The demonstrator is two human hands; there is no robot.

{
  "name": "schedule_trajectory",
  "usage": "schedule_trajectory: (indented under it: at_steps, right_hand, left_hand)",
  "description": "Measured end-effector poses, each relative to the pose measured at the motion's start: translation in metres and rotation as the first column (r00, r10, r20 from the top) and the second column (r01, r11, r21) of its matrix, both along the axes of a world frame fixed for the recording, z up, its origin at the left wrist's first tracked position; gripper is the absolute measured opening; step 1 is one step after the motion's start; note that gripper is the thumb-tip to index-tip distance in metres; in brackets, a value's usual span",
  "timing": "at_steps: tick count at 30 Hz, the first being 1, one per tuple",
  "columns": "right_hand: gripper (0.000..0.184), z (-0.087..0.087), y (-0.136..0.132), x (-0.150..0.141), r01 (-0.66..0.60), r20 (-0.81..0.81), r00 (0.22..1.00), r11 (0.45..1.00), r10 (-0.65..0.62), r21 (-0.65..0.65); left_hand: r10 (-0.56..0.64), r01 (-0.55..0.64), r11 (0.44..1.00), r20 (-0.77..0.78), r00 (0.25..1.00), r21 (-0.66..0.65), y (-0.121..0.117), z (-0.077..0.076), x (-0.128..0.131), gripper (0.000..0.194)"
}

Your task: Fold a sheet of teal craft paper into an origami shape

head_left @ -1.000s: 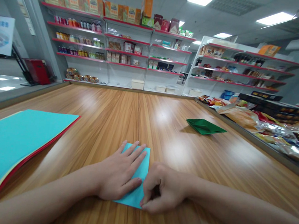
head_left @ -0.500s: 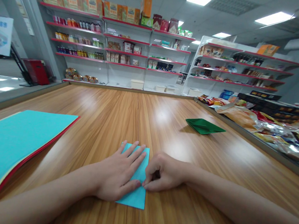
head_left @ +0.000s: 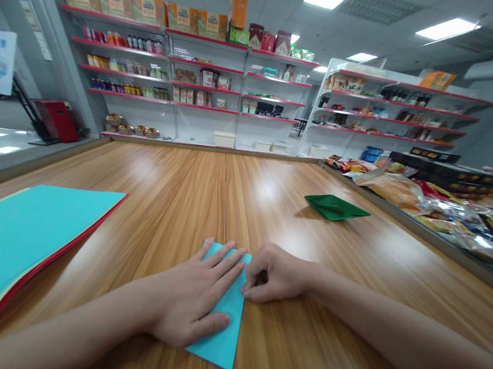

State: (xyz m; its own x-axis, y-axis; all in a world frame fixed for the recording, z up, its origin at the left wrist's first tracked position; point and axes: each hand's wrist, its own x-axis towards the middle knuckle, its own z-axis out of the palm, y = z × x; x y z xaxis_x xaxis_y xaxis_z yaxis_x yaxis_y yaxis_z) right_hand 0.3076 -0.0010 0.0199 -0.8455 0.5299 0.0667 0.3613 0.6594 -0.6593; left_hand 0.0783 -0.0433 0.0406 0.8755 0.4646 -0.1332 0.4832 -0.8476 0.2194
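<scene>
A folded sheet of light blue paper (head_left: 228,329) lies on the wooden table in front of me, turned a little so its far end leans right. My left hand (head_left: 197,297) rests flat across it with fingers spread, covering much of its left side. At the paper's right edge, my right hand (head_left: 274,274) is closed, thumb and curled fingers pinched together on that edge. Farther off to the right sits a folded green paper piece (head_left: 336,207), touched by neither hand.
To the left lies a stack of large coloured sheets (head_left: 43,233), blue on top, with cream and red beneath. Packaged snacks (head_left: 454,218) and black boxes (head_left: 450,171) line the right side beyond the table's raised edge (head_left: 401,224). Stocked shelves (head_left: 206,69) stand behind.
My right hand has slid away from me along the paper's right edge. The paper has turned slightly clockwise and come a bit nearer, with my left hand still flat on it.
</scene>
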Motion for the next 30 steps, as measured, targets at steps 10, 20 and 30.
schedule_trajectory:
  at_steps: [10, 20, 30]
  right_hand:
    - [0.015, 0.003, 0.030, 0.012, 0.197, 0.040, 0.980, 0.980, -0.197, 0.001]
    - [0.019, -0.005, 0.015, 0.005, 0.230, -0.132, 0.967, 0.970, -0.219, 0.082]
    - [0.012, -0.001, -0.036, -0.025, -0.146, -0.080, 0.985, 0.988, 0.151, 0.058]
  left_hand:
    - [-0.001, 0.001, 1.000, -0.002, 1.000, -0.002, 0.001, 0.000, 0.000, 0.076]
    - [0.027, -0.029, 0.999, 0.036, 0.999, 0.037, 0.002, -0.006, 0.001, 0.075]
    - [0.077, -0.080, 0.993, 0.035, 0.996, 0.090, 0.012, -0.015, -0.003, 0.074]
